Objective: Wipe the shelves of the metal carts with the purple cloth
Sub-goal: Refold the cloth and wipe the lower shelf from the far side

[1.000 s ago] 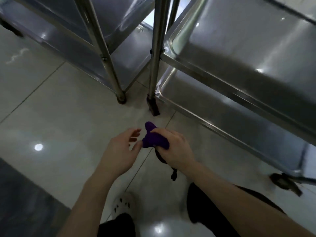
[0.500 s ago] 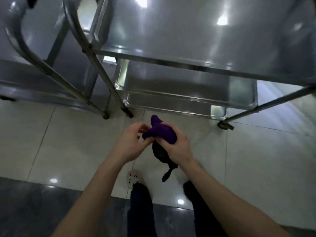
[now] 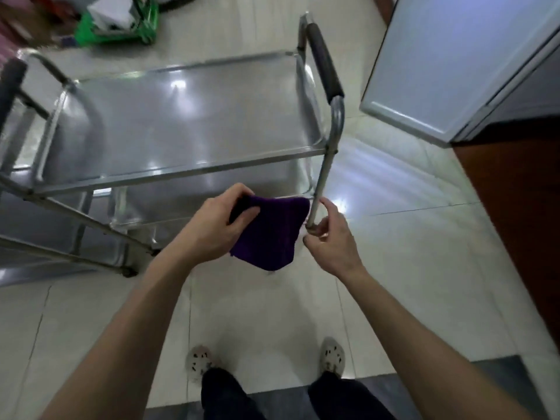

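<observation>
Pale, glossy floor tiles point(image 3: 394, 268) are seen underfoot. On them a stainless-steel two-shelf cart point(image 3: 194, 116) with a black padded handle point(image 3: 324, 68) is stood. A soft, dark purple cloth point(image 3: 269, 234) is held in the air just before the cart's near right corner, clear of both shelves. It is gripped by the left hand point(image 3: 212, 228), thumb laid on top and fingers curled over its upper edge. The right hand point(image 3: 331, 244) is positioned just beside the cloth's right edge, its fingers loosely curled and parted, with nothing clasped.
</observation>
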`<state>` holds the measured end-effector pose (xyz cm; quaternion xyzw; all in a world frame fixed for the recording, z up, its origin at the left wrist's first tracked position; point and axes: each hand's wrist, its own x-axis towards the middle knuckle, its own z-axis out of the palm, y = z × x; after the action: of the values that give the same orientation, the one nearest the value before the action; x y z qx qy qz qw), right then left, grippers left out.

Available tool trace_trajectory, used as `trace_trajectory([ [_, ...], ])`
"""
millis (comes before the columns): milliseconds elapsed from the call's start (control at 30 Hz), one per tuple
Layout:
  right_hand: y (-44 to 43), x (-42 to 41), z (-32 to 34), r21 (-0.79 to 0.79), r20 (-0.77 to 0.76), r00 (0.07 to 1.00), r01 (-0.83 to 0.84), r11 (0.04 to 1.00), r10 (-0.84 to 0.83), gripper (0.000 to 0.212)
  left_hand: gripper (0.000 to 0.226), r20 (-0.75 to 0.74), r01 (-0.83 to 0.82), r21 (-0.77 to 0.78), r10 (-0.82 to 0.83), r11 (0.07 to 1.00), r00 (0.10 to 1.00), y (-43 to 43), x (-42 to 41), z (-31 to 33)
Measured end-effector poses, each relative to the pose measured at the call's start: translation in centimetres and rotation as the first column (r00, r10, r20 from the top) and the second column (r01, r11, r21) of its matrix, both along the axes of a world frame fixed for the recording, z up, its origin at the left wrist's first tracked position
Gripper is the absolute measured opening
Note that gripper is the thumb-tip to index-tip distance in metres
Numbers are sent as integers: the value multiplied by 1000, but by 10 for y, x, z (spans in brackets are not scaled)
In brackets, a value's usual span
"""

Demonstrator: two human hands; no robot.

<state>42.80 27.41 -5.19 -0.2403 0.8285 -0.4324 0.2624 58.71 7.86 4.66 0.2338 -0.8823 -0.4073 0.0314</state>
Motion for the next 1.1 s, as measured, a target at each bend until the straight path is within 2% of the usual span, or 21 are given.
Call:
trace_trajectory([
  [67,30,-48,15,33,-142,987,-68,997,72,95,6,-8,44,-30,-44,999,999,25,-39,17],
  [133,50,-94,32,60,-187,966,-172,983,180,100,7,-33,73,-61,-75,995,997,45,-75,33],
  [200,61,-136,49,72,-147,949,-273,959,281,85,10,-57,98,-64,-102,993,993,58,-111,46],
  [233,65,-157,57,58,-108,947,-296,953,301,66,10,-62,98,-70,-103,993,993,62,-130,52],
  [300,73,-194,69,14,-17,963,-269,963,270,23,12,-67,53,-122,-62,991,996,65,-170,58],
  [333,77,-213,73,-24,24,971,-237,971,238,15,14,-68,7,-163,-18,987,998,63,-190,58],
  [500,97,-313,82,-228,171,981,-47,973,88,27,43,-116,-209,-248,185,946,976,51,-301,38],
  [567,97,-357,80,-281,239,969,6,960,64,30,47,-125,-253,-166,234,953,964,47,-355,25],
  [667,93,-426,80,-283,251,968,56,958,17,25,49,-32,-284,126,290,951,956,37,-436,10],
  [733,89,-474,84,-269,243,970,75,960,-8,23,48,45,-278,374,282,885,958,31,-478,6],
  [767,87,-497,87,-257,234,972,89,962,-27,23,55,61,-260,463,262,847,963,28,-495,5],
  [833,81,-542,91,-244,209,976,108,964,-56,23,69,32,-193,523,208,830,978,20,-531,4],
  [933,63,-606,92,-242,208,976,112,964,-61,22,60,-41,-139,487,182,862,982,6,-586,6],
  [1033,31,-670,86,-237,235,972,75,969,-18,16,37,-74,-155,327,189,932,979,-12,-635,5],
  [1100,1,-713,79,-222,247,968,21,975,35,19,26,-79,-202,222,224,954,971,-32,-662,1],
])
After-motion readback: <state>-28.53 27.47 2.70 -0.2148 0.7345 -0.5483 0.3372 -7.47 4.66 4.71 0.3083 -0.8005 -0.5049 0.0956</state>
